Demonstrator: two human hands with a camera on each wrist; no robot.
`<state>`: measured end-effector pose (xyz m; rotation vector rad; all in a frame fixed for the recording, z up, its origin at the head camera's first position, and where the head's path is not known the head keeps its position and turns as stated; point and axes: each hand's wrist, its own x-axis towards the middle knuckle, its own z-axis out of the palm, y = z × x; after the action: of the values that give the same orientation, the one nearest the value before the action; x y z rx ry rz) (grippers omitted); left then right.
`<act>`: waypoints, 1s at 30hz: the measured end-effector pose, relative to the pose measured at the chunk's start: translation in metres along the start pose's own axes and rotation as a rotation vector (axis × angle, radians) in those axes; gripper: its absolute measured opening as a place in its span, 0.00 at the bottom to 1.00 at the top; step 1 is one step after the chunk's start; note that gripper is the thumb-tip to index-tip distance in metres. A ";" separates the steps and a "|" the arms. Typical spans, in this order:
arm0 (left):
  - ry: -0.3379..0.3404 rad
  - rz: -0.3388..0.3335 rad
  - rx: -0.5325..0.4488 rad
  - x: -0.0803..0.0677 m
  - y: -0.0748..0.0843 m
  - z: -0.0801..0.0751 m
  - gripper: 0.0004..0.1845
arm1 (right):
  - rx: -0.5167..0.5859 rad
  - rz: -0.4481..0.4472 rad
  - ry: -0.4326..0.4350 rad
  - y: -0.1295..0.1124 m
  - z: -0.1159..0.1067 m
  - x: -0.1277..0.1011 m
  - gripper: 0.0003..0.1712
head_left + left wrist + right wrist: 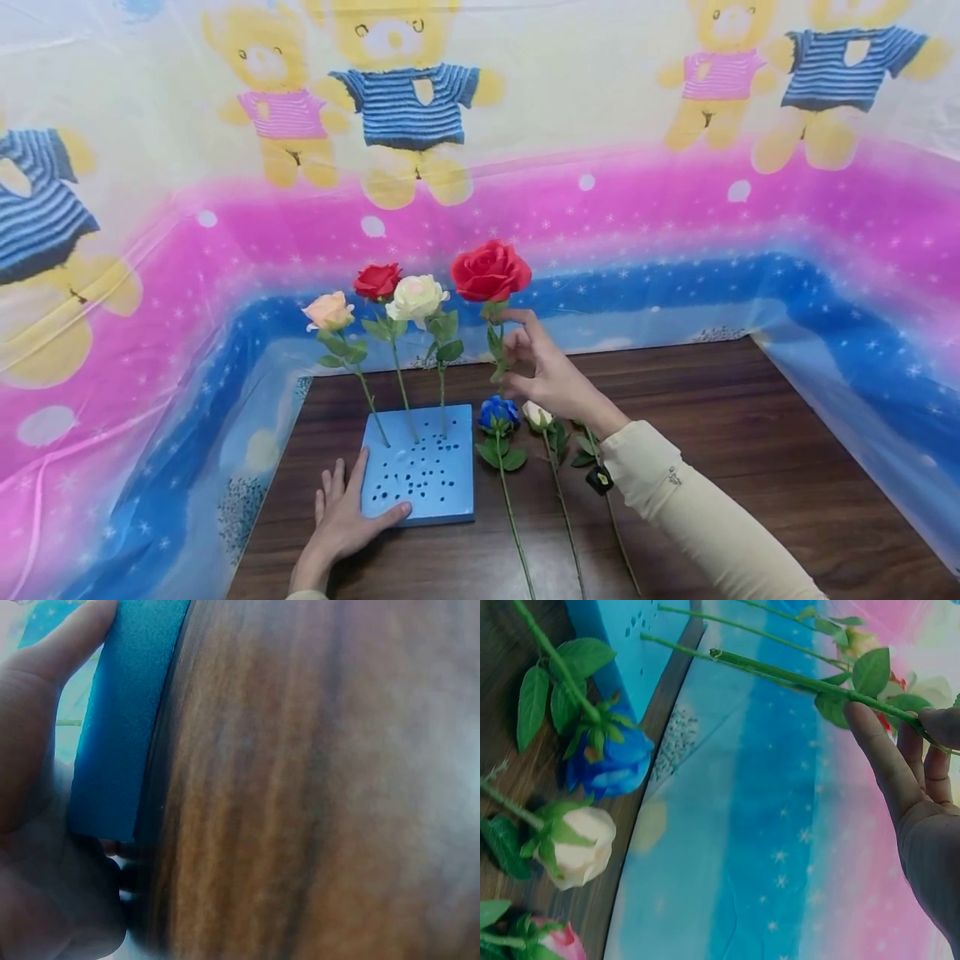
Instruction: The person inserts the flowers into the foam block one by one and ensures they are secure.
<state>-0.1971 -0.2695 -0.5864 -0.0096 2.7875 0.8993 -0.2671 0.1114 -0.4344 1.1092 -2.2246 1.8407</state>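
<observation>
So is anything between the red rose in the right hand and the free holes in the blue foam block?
Nothing visible blocks it. The right hand holds the red rose by its stem, up beside the foam block's right edge. Three roses stand along the back row; the holes in front are open. The left hand presses the block's left corner.

Red rose (491, 270), blue foam block (420, 467), dark wood-grain table (750, 433).

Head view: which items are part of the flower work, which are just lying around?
In the work:
right hand pinching large red rose
left hand resting on blue foam block
three roses standing in the block

Lying about:
blue rose
cream rose
pink rose
</observation>
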 end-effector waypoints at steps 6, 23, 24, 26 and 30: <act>0.029 0.029 -0.028 -0.002 -0.003 0.001 0.72 | 0.004 0.005 -0.024 -0.004 0.016 0.010 0.51; -0.001 -0.003 -0.004 0.000 0.000 -0.001 0.72 | -0.008 -0.062 -0.085 -0.016 0.066 0.038 0.52; -0.002 -0.005 -0.003 0.001 0.000 -0.001 0.72 | -0.008 -0.059 -0.090 -0.017 0.069 0.039 0.52; -0.002 -0.007 -0.005 0.001 0.000 -0.001 0.72 | -0.012 -0.049 -0.092 -0.018 0.074 0.041 0.52; -0.006 -0.011 -0.006 0.002 -0.001 -0.001 0.72 | -0.013 -0.041 -0.095 -0.018 0.083 0.043 0.52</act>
<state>-0.1988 -0.2714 -0.5863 -0.0230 2.7768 0.9043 -0.2567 0.0176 -0.4236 1.2562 -2.2418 1.7911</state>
